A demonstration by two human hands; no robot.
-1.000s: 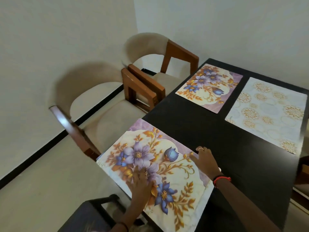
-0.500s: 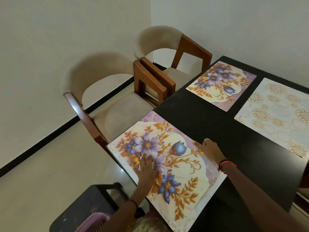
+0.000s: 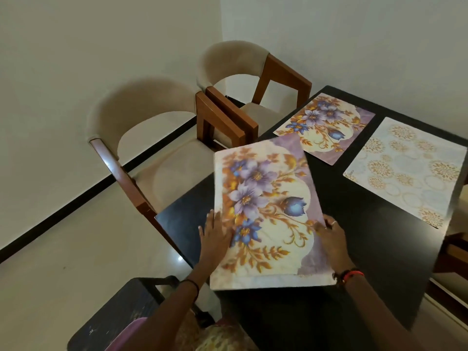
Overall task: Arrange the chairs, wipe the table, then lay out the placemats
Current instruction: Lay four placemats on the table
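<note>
Squaring the near floral placemat [image 3: 266, 211] at the near-left corner of the table [image 3: 379, 249].
The left hand [image 3: 215, 235] lies flat-fingered on the mat's left edge and the right hand [image 3: 329, 235] curls round its right edge, both equally near. The mat's long axis runs away from the person, askew to the table edge. The second floral mat [image 3: 326, 127] and pale mat [image 3: 405, 171] beyond lie square, so a turn seems due.

Your near placemat [image 3: 263, 211] is all motion blur, so the print's mushy. Your right hand [image 3: 331, 236] sits over its edge — pinching or just resting, can't tell. The dark stool [image 3: 121, 307] runs off the bottom edge.
</note>
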